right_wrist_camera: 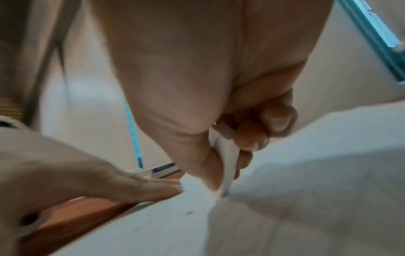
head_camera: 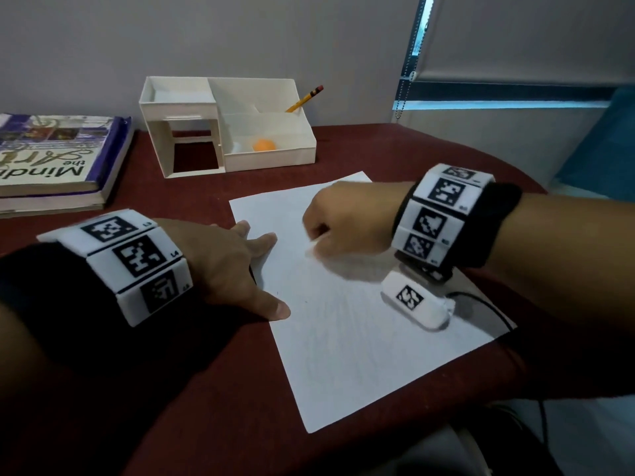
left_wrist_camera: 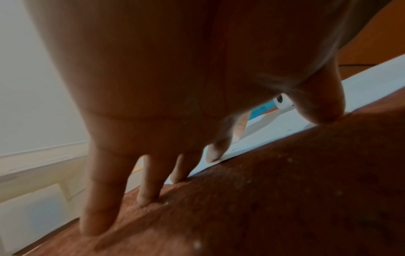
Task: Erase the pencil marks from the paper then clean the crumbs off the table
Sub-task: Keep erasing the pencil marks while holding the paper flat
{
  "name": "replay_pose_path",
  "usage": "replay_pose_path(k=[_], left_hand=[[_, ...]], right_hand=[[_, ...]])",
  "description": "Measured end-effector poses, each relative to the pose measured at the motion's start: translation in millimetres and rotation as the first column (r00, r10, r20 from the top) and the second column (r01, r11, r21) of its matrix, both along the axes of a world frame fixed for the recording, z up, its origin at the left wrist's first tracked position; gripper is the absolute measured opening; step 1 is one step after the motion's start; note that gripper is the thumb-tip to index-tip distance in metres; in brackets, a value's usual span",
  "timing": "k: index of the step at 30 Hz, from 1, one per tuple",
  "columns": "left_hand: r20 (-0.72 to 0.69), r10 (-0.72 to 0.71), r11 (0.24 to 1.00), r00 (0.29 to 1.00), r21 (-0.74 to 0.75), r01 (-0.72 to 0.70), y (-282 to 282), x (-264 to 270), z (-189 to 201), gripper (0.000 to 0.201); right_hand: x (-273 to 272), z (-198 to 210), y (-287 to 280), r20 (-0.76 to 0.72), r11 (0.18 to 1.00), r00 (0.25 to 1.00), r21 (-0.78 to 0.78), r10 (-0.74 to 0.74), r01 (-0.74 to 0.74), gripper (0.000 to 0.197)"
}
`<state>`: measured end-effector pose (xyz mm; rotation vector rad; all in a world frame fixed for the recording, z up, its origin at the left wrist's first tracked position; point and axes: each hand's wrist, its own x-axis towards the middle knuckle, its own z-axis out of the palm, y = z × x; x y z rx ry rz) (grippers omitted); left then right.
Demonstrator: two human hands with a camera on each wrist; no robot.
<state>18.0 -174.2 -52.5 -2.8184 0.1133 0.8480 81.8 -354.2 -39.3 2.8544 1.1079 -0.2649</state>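
A white sheet of paper (head_camera: 347, 324) lies on the dark red table (head_camera: 178, 400), with faint grey pencil marks (head_camera: 330, 341) across its middle. My left hand (head_camera: 237, 266) lies flat with straight fingers, its thumb and fingertips pressing the paper's left edge (left_wrist_camera: 252, 143). My right hand (head_camera: 330, 221) is curled over the upper part of the sheet. In the right wrist view it pinches a white eraser (right_wrist_camera: 228, 161) between thumb and fingers, with the eraser's tip down on the paper (right_wrist_camera: 285, 199). The left hand (right_wrist_camera: 105, 180) shows there too, at the sheet's edge.
A white desk organizer (head_camera: 223, 125) stands at the back with a yellow pencil (head_camera: 304, 99) and an orange ball (head_camera: 265, 145) in it. Two books (head_camera: 51, 156) are stacked at the back left. Small pale crumbs (left_wrist_camera: 291, 161) dot the tablecloth near the left hand.
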Motion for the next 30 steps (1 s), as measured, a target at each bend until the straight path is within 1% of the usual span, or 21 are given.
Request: replay_pose_path(k=[2,3,4,6,8,10,11,13,15,16,18,20,21,23,25,26,27,30], left_hand=[[0.001,-0.002,1.000,1.000,0.005,0.002,-1,0,0,0.121],[0.002,0.000,1.000,1.000,0.003,0.000,-1,0,1,0.120],[0.003,0.002,1.000,1.000,0.000,-0.002,-1,0,1,0.120],[0.005,0.003,1.000,1.000,-0.007,-0.003,-1,0,2,0.119],[0.006,-0.010,1.000,1.000,-0.014,0.010,-2,1,4,0.120],[0.033,-0.037,0.999,0.999,-0.020,0.037,-3,4,8,0.119],[0.059,-0.062,0.998,0.996,-0.022,0.064,-4,6,11,0.115],[0.122,-0.143,0.989,0.982,-0.016,0.146,-8,9,13,0.111],[0.135,-0.211,0.976,0.968,-0.033,0.217,-13,10,11,0.109],[0.115,-0.216,0.974,0.970,-0.046,0.223,-16,9,10,0.107],[0.066,-0.188,0.981,0.980,-0.024,0.190,-22,7,8,0.103],[0.049,-0.171,0.985,0.984,0.006,0.171,-27,6,9,0.104],[0.042,-0.166,0.986,0.985,0.016,0.166,-30,6,11,0.106],[0.032,-0.159,0.987,0.987,0.013,0.158,-31,8,13,0.108],[0.026,-0.163,0.987,0.986,-0.007,0.163,-32,11,13,0.106],[0.025,-0.166,0.986,0.986,-0.011,0.166,-32,11,13,0.106],[0.026,-0.166,0.986,0.986,-0.009,0.166,-32,12,13,0.108],[0.029,-0.153,0.988,0.988,0.001,0.153,-32,13,11,0.112]], right_hand=[[-14,-1,3,-0.123,0.999,0.992,0.015,0.038,-0.036,0.023],[-13,-1,3,-0.124,1.000,0.992,0.011,0.025,-0.023,0.023],[-6,-1,1,-0.075,1.000,0.997,-0.001,-0.005,0.005,0.022],[12,3,-4,0.073,0.995,0.995,-0.068,-0.070,0.075,0.023],[20,3,-8,0.120,0.992,0.988,-0.070,-0.099,0.107,0.027],[10,5,-6,0.106,0.996,0.993,-0.073,-0.048,0.056,0.025],[1,6,-4,0.072,0.998,0.997,-0.055,-0.020,0.024,0.024],[-18,6,1,0.000,0.999,0.999,-0.005,0.050,-0.050,0.023],[-25,3,3,-0.019,0.995,0.995,0.018,0.096,-0.096,0.023],[-21,2,1,-0.012,0.997,0.997,0.029,0.076,-0.075,0.023],[-1,1,-10,0.039,0.998,0.998,0.026,-0.056,0.055,0.020],[13,4,-22,0.114,0.987,0.980,-0.011,-0.161,0.163,0.018],[15,5,-24,0.120,0.983,0.976,-0.019,-0.181,0.185,0.016],[4,6,-21,0.031,0.988,0.988,0.006,-0.152,0.152,0.012],[-16,4,-14,-0.107,0.997,0.992,0.024,-0.072,0.075,0.015],[-20,1,-12,-0.131,0.999,0.990,0.014,-0.050,0.052,0.017],[-16,0,-12,-0.096,0.998,0.993,0.005,-0.064,0.065,0.018],[13,4,-20,0.106,0.982,0.979,-0.059,-0.173,0.180,0.017]])
